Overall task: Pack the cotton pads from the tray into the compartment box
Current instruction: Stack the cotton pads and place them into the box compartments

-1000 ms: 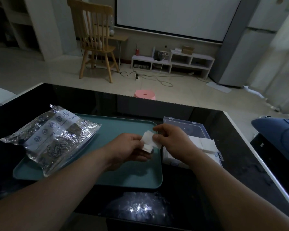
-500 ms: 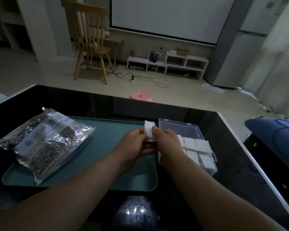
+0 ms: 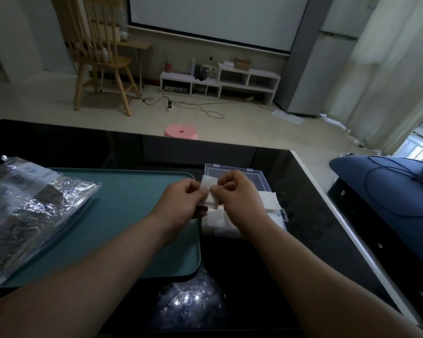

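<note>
Cotton pad pinched between left hand and right hand, both clamped on it, above compartment box beside tray.

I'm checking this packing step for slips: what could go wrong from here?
1. Both hands, left hand and right hand, pinch the cotton pads above the gap between tray and compartment box; one could drop onto the black table.
2. The packed pads already rise above the box wall, so pressing more in may push some out or block the lid.
</note>
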